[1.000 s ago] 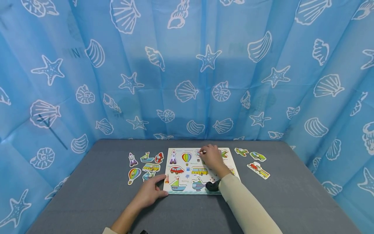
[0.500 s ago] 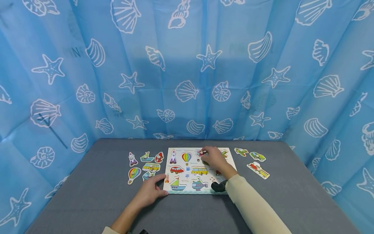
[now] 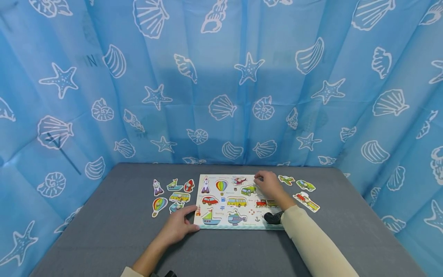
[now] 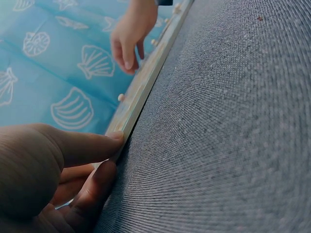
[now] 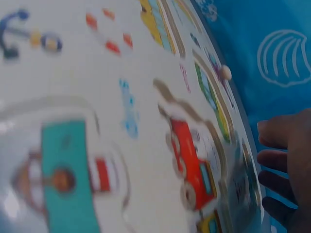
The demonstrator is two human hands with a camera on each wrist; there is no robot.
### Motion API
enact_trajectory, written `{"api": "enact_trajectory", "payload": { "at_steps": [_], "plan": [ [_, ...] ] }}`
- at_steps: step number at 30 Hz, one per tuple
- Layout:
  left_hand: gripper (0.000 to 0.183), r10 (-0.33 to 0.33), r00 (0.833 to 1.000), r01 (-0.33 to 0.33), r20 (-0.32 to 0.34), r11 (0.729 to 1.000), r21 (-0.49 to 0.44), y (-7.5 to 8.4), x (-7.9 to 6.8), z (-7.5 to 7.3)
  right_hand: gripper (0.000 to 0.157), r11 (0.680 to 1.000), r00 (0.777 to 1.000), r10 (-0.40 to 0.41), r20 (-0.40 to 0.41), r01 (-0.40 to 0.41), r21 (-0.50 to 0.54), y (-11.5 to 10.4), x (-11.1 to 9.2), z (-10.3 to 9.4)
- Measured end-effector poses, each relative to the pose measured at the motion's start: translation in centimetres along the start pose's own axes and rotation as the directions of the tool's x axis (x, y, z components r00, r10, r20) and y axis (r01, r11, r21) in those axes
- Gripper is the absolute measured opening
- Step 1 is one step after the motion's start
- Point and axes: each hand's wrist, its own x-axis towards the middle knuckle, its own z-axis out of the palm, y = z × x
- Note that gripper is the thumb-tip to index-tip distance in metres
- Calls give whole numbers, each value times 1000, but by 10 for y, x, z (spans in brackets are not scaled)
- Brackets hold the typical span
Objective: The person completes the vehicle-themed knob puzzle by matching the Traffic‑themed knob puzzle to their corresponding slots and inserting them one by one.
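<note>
A white vehicle puzzle board [image 3: 223,221] lies flat on the table. My left hand [image 3: 177,227] holds its front left corner, thumb and finger at the edge; the left wrist view shows these fingertips [image 4: 112,138] close up. Over the board's upper right part hovers my right hand [image 3: 271,188], its fingers loosely bent and without a piece. In the right wrist view these fingers [image 5: 277,160] stand apart beside the board's far edge. The red helicopter piece [image 3: 239,181] sits in its place, and its knob [image 5: 225,73] shows in the right wrist view. The airplane picture is hidden under the right hand.
Left of the board lie loose pieces, among them a rocket [image 3: 157,187], sailboat [image 3: 174,186], bus [image 3: 179,197] and balloon [image 3: 159,206]. To the right are an airplane [image 3: 286,180], green car [image 3: 306,186] and train [image 3: 307,202]. A blue curtain [image 3: 221,77] hangs behind.
My right hand has left the helicopter, now in its slot, and moved right across the board, uncovering the green car and train pictures. The left hand has stayed at the corner.
</note>
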Motion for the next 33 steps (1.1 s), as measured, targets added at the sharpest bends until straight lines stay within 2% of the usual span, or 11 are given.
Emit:
{"api": "enact_trajectory", "payload": {
  "at_steps": [13, 21, 27, 33],
  "plan": [
    [63, -3, 1000, 3, 4, 1000, -7, -2, 0, 1, 14, 992, 992, -20, -126, 4, -125, 38, -9, -19],
    [63, 3, 1000, -3, 6, 1000, -12, -1, -1, -1, 19, 981, 980, 42, -192, -77, -177, 56, -14, -27],
    [63, 11, 1000, -11, 2, 1000, -12, -1, -1, -1, 24, 967, 975, 86, -206, -131, -217, 67, -16, -33],
    [64, 17, 1000, -17, 2, 1000, -14, -1, 0, -1, 26, 957, 974, 132, -186, -174, -233, 75, -15, -36]
  ]
}}
